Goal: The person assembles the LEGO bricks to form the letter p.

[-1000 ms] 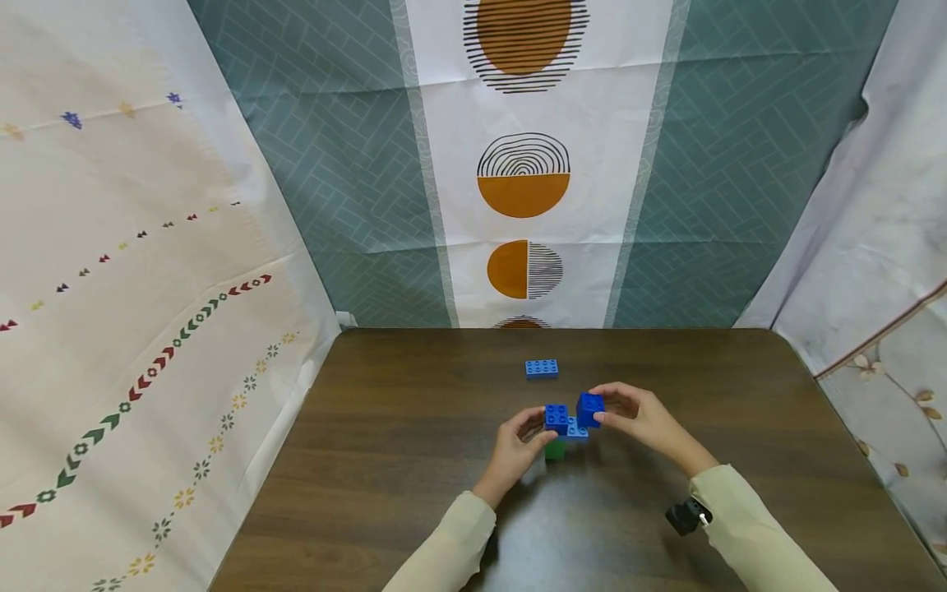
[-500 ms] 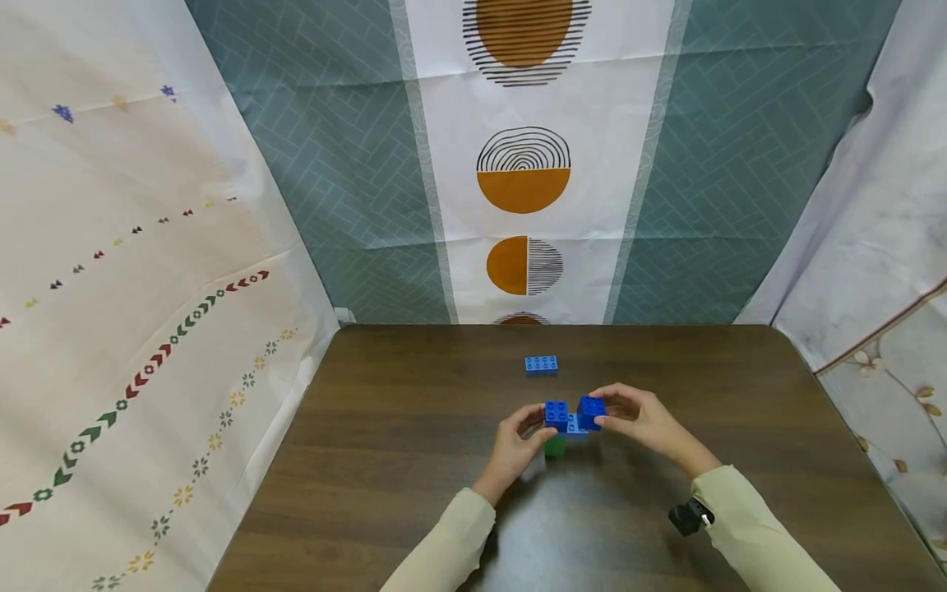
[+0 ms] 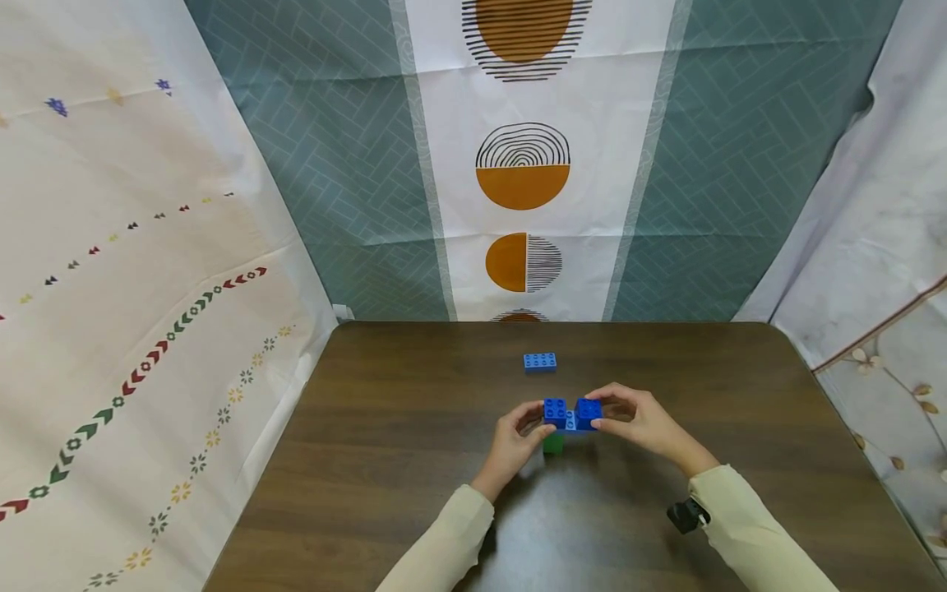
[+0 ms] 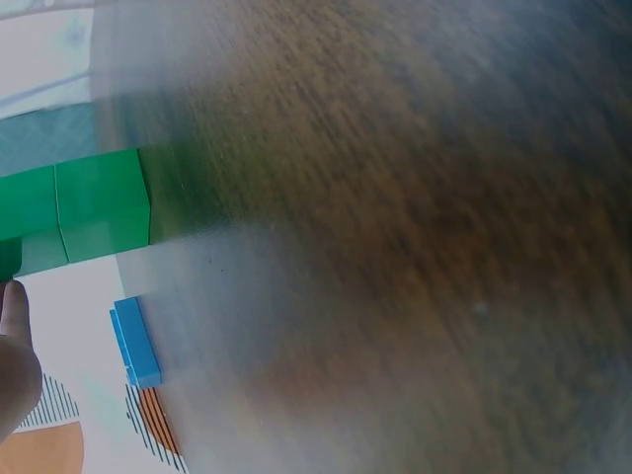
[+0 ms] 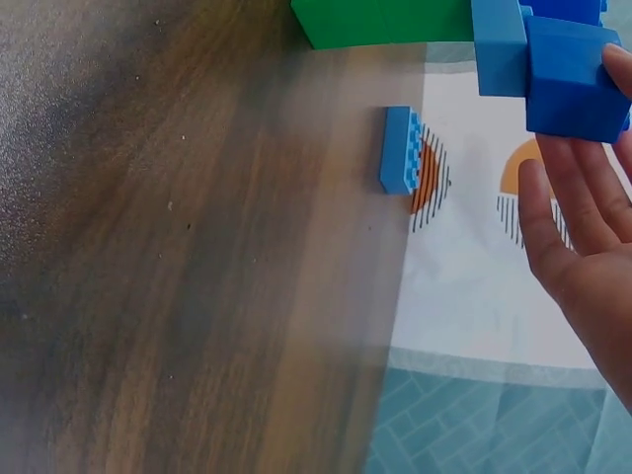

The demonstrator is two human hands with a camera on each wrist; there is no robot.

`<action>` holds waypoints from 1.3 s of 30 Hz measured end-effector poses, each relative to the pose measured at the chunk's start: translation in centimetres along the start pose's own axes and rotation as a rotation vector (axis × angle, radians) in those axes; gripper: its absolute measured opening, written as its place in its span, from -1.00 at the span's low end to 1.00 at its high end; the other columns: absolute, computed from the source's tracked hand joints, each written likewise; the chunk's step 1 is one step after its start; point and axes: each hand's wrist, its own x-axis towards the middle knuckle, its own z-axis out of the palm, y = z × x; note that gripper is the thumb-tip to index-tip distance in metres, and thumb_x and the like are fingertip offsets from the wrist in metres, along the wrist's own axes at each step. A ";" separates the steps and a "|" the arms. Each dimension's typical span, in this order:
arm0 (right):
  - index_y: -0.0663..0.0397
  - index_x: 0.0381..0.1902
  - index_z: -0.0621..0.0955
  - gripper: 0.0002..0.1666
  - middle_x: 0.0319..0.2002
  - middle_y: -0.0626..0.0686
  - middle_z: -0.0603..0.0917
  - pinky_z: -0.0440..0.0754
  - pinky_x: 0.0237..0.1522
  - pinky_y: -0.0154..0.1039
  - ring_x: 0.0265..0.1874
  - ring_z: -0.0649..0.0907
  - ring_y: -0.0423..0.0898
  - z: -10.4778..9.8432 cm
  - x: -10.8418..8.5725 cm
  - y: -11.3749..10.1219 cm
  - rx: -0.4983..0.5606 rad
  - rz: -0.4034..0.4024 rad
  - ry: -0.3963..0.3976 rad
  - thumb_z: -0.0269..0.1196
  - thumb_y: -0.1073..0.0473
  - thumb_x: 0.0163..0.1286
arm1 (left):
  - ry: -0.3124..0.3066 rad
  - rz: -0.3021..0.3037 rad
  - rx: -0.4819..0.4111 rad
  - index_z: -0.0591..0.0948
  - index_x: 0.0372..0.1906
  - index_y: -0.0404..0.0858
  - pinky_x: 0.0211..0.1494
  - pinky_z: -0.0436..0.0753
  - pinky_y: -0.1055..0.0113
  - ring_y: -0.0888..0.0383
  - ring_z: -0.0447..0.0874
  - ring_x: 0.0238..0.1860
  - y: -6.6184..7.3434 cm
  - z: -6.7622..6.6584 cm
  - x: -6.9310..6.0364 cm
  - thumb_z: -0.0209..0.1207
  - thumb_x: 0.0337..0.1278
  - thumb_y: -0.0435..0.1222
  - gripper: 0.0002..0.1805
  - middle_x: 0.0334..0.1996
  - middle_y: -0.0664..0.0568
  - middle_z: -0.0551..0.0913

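Note:
Near the middle of the table stands a tower with green bricks (image 3: 553, 444) below, a light blue brick (image 3: 570, 421) across them, and a dark blue brick (image 3: 555, 413) on its left end. My left hand (image 3: 514, 448) grips the tower at that left dark blue brick. Between thumb and fingers, my right hand (image 3: 642, 421) pinches a second dark blue brick (image 3: 588, 413) over the light blue brick's right end. In the right wrist view this second brick (image 5: 575, 79) meets the light blue brick; whether it is fully seated, I cannot tell. Only part of the left hand (image 4: 15, 370) shows in the left wrist view.
Another light blue brick (image 3: 540, 363) lies farther back on the brown wooden table (image 3: 414, 510). Patterned cloths hang behind the table (image 3: 370, 164) and along both sides. A small black device (image 3: 688, 515) sits at the right wrist.
The right dark blue brick has moved slightly left, in line with the left one, and covers the light blue brick's right end. The left hand keeps its grip; the camera view has shifted slightly.

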 end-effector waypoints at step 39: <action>0.08 0.15 0.54 -0.53 0.06 0.13 0.61 0.63 0.03 0.02 -0.02 0.62 0.07 0.0 0.2 -0.6 -0.007 -0.015 -0.014 0.33 0.15 0.30 | 0.018 -0.066 0.006 0.57 0.01 -0.48 0.15 0.58 0.12 -0.14 0.62 0.05 0.1 0.1 -0.1 0.28 0.11 -0.47 -0.66 -0.03 -0.27 0.64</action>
